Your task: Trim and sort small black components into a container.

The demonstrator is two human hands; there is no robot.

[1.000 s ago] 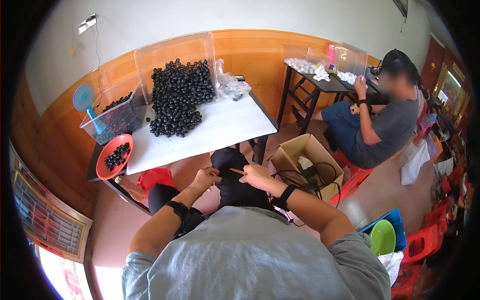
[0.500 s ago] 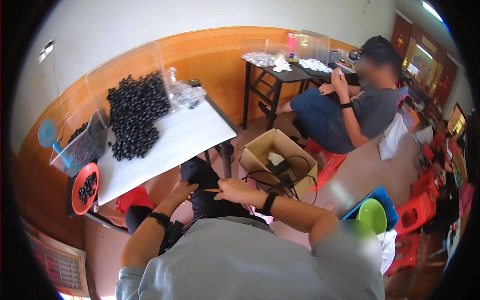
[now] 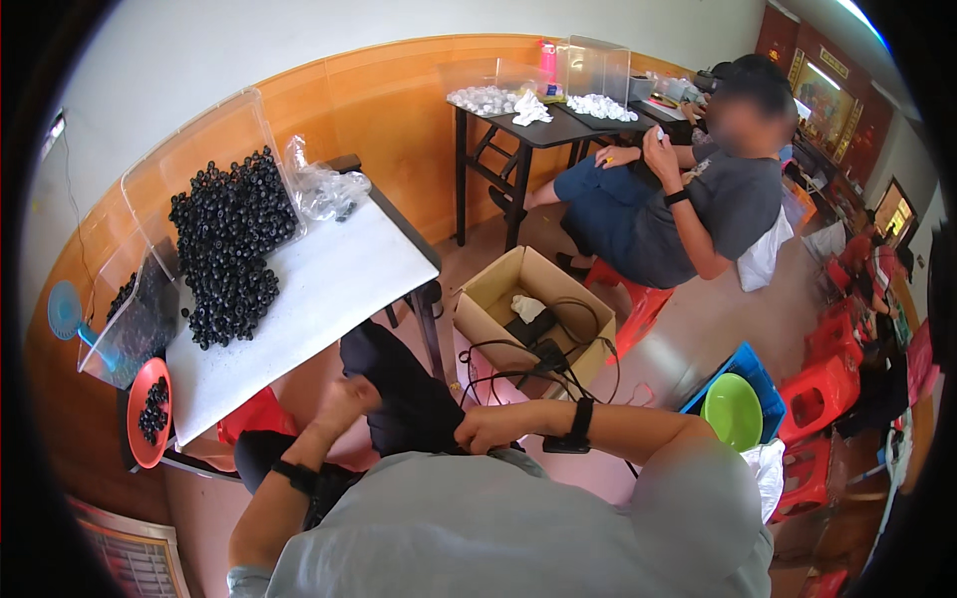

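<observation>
My left hand [image 3: 347,401] is curled closed beside my dark-trousered knee [image 3: 384,384], at the near edge of a white-topped table [image 3: 334,284]. Its fingertips are slightly blurred, and whatever they hold is hidden. Lower and further right, my right hand [image 3: 490,427] is closed too, knuckles up, close over my right thigh. What lies inside it cannot be seen. On the table, a heap of small round black parts [image 3: 229,239] spills out of a clear plastic bin [image 3: 130,189]. A red-orange bowl [image 3: 138,414] at the table's left corner holds more of them.
Clear plastic bags [image 3: 324,189] lie at the table's back corner. A blue handheld fan [image 3: 68,311] stands at the left. Cables trail from an open cardboard box [image 3: 478,299] on the floor. Another person [image 3: 688,209] sits beyond it. Right: a green bowl [image 3: 733,411], red stools [image 3: 822,394].
My right hand has drawn back toward my body, and the thin orange stick it held no longer shows. My left hand has shifted slightly left and down. The whole view has turned a little.
</observation>
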